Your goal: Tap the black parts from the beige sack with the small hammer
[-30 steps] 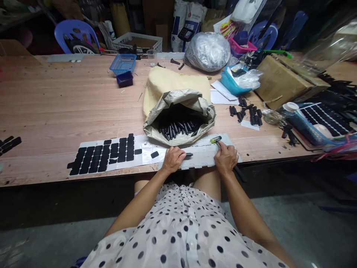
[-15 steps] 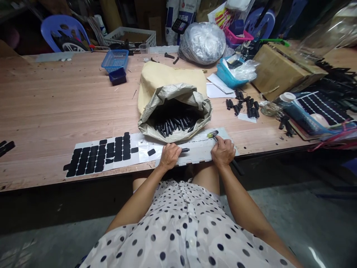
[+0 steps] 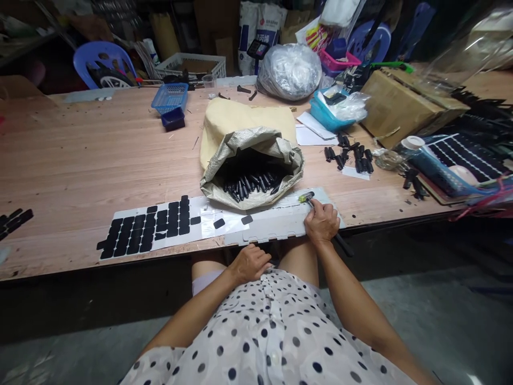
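Note:
My right hand (image 3: 321, 222) rests at the table's front edge, closed round a small hammer (image 3: 306, 197) with a yellow-green head and a black handle that sticks out below the edge. My left hand (image 3: 250, 263) is down in my lap, below the table edge, fingers curled; what it holds, if anything, is hidden. A white backing sheet (image 3: 276, 222) lies along the edge, with rows of black pads (image 3: 148, 229) at its left end and two loose pads (image 3: 233, 222) near the middle. Behind it an open woven sack (image 3: 256, 155) holds several black cylindrical parts (image 3: 250, 184).
Loose black parts (image 3: 350, 154) lie right of the sack. A cardboard box (image 3: 404, 109), blue trays (image 3: 331, 115) and a blue basket (image 3: 441, 174) crowd the right side. A small blue basket (image 3: 171, 97) and a plastic-wrapped bundle (image 3: 289, 71) stand at the back. Black strips (image 3: 14, 220) lie far left.
My left hand has left the white sheet and dropped into my lap; the black part it held on the sheet is gone from view. A second loose pad shows there. The right hand stayed.

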Tool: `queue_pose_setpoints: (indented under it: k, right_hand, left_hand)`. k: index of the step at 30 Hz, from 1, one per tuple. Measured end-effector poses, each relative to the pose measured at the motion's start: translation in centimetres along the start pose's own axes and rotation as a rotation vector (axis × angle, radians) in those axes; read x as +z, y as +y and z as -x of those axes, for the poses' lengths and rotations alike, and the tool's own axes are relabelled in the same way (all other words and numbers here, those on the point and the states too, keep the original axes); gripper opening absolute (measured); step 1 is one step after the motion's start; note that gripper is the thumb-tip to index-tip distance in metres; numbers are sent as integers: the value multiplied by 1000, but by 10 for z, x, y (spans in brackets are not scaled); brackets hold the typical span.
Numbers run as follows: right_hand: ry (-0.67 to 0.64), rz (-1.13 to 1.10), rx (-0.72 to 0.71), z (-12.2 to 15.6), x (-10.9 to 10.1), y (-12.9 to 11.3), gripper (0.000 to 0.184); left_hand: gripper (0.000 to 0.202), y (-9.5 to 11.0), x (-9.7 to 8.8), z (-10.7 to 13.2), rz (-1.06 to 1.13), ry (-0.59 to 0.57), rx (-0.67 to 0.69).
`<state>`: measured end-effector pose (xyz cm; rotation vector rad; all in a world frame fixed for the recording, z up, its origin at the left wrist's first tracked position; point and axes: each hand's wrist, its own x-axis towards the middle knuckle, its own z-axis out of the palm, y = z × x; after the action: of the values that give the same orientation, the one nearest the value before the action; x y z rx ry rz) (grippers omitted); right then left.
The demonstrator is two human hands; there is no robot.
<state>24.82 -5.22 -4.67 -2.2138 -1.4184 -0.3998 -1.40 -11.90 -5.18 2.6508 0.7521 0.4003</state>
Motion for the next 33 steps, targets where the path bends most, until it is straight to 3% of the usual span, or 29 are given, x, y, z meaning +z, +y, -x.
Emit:
queue_pose_setpoints:
  k: [4,7,9,11,13,16,19,21,23,25,27,33]
  right_hand:
    - [-4,-7,-7,-1,0,-1,33]
    - [-2,-17,-6,-2,1,-2,32]
    - [-1,-22,-5,-2,2,-2,32]
    - [-1,-24,-4,-2,3,-2,32]
    - [2,-24,-5,-1,3,-3,32]
    - [0,-23,-2,0,3,-4,31]
    - [-20,-31,9,-1,2,-5,31]
    - [-33,-37,18,-1,1,-5,32]
    - [-40,-43,18,-2,0,-6,32]
    - [-43,-56,10,-2,-1,-6,32]
    - [-44,-73,5,-2,-2,-6,32]
    - [-41,-105,28,-1,-4,-9,33]
  left_hand:
    - [25,0,6,-4,34,-300,-295]
    - [23,-1,6,-3,119,-393,-638]
    - [34,-1,5,0,157,-366,-780]
    - [45,2,-1,2,196,-340,-822]
    - [43,8,-14,2,289,-332,-775]
    - [28,12,-48,-7,512,-264,-618]
    - [26,-5,-92,-31,529,31,-648]
    - [28,-28,-116,-51,289,239,-812]
    - [29,-53,-133,-71,62,338,-1017]
    - [26,-73,-140,-87,-29,265,-1200]
    - [24,-85,-141,-97,-44,154,-1299]
    - [25,-93,-141,-94,-23,84,-1347]
